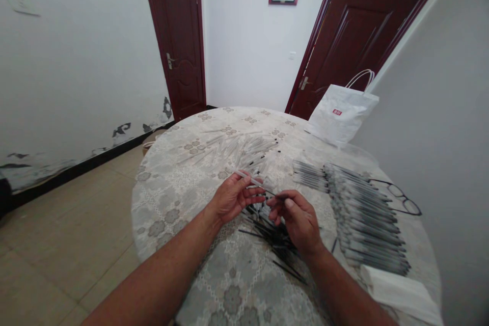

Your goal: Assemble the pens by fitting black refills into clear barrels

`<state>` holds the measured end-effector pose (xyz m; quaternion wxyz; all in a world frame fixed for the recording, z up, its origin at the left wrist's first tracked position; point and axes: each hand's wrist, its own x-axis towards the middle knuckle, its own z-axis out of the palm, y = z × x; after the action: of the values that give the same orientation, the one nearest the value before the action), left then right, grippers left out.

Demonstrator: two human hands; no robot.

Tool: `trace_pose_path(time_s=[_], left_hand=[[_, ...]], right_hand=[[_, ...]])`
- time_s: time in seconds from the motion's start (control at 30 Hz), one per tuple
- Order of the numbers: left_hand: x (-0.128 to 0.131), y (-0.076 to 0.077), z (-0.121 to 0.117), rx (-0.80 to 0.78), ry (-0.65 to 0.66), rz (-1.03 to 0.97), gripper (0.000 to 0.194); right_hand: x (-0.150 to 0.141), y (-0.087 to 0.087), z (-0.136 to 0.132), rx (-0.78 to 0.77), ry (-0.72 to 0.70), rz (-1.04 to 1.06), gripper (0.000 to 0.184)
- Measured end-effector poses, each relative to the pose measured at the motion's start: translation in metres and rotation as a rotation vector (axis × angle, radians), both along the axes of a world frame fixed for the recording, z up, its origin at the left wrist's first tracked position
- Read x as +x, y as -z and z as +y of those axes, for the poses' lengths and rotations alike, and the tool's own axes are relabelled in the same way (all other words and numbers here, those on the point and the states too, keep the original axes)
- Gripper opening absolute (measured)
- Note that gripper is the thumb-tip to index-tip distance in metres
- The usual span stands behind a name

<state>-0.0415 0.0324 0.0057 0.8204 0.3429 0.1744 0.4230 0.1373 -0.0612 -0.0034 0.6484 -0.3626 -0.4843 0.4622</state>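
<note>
Above the middle of the table, my left hand (240, 194) pinches a slim clear pen barrel (244, 177) between thumb and forefinger, its other fingers loosely curled. My right hand (296, 214) is closed on a thin dark pen refill (270, 192), whose far end meets the near end of the barrel. How far it sits inside is too small to tell. Loose black refills (275, 237) lie in a heap under my hands, partly hidden by the right one. Beyond my hands, many clear barrels (237, 147) are spread out, with small black pieces (275, 140) among them.
Rows of dark-filled pens (367, 214) lie at the right, with a smaller row (310, 175) beside them. Eyeglasses (405, 201), a white folded paper (401, 293) and a white bag (340, 112) rest on the round table with its patterned cloth (160, 198). A wall bounds the right side.
</note>
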Motion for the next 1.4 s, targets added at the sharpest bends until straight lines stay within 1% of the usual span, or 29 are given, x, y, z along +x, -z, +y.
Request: trace_pose_path(time_s=[0.17, 0.3, 0.4, 0.57, 0.67, 0.73, 0.87, 0.93, 1.0, 1.1, 1.17, 1.2, 1.27, 1.33, 1.4], left_hand=[[-0.001, 0.000, -0.002, -0.006, 0.042, -0.054, 0.023], [-0.001, -0.001, -0.002, -0.025, 0.037, -0.088, 0.020], [-0.001, -0.001, -0.002, -0.025, 0.033, -0.084, 0.019], [0.000, -0.001, -0.004, 0.015, 0.078, -0.089, 0.019], [0.002, 0.001, -0.004, 0.036, 0.091, -0.083, 0.020], [0.002, 0.002, -0.004, 0.042, 0.086, -0.074, 0.021], [0.003, 0.004, -0.002, 0.038, 0.047, -0.072, 0.022], [0.004, 0.003, -0.002, 0.033, 0.026, -0.071, 0.023], [0.004, 0.003, -0.002, 0.030, 0.001, -0.070, 0.025], [0.003, 0.003, 0.000, 0.022, -0.024, -0.075, 0.026], [0.003, 0.003, 0.000, 0.022, -0.018, -0.074, 0.025], [0.003, 0.003, 0.000, 0.028, -0.007, -0.066, 0.025], [0.003, 0.002, -0.003, 0.057, 0.029, -0.029, 0.025], [0.005, 0.001, -0.008, 0.100, 0.077, 0.025, 0.025], [0.008, -0.001, -0.015, 0.145, 0.132, 0.069, 0.025]], right_hand=[[0.000, -0.003, 0.001, -0.034, -0.030, 0.100, 0.019], [0.000, -0.004, 0.001, -0.045, -0.033, 0.138, 0.020], [-0.001, -0.004, 0.000, -0.040, -0.030, 0.136, 0.020], [-0.002, -0.001, -0.001, -0.051, -0.042, 0.105, 0.020], [-0.002, -0.001, 0.000, -0.083, -0.038, 0.074, 0.022], [-0.002, -0.001, 0.002, -0.110, 0.003, 0.050, 0.023], [-0.001, -0.002, 0.005, -0.134, 0.199, -0.073, 0.022], [0.000, -0.002, 0.006, -0.151, 0.242, -0.103, 0.023], [0.001, -0.002, 0.006, -0.148, 0.198, -0.054, 0.024], [0.003, -0.002, 0.005, -0.104, 0.056, 0.058, 0.027], [0.003, -0.001, 0.005, -0.107, 0.009, 0.075, 0.029], [0.003, 0.000, 0.006, -0.125, 0.015, 0.062, 0.029], [0.003, 0.002, 0.007, -0.174, 0.071, -0.002, 0.028], [0.002, 0.002, 0.008, -0.204, 0.124, -0.110, 0.030], [0.001, 0.002, 0.008, -0.197, 0.161, -0.258, 0.035]])
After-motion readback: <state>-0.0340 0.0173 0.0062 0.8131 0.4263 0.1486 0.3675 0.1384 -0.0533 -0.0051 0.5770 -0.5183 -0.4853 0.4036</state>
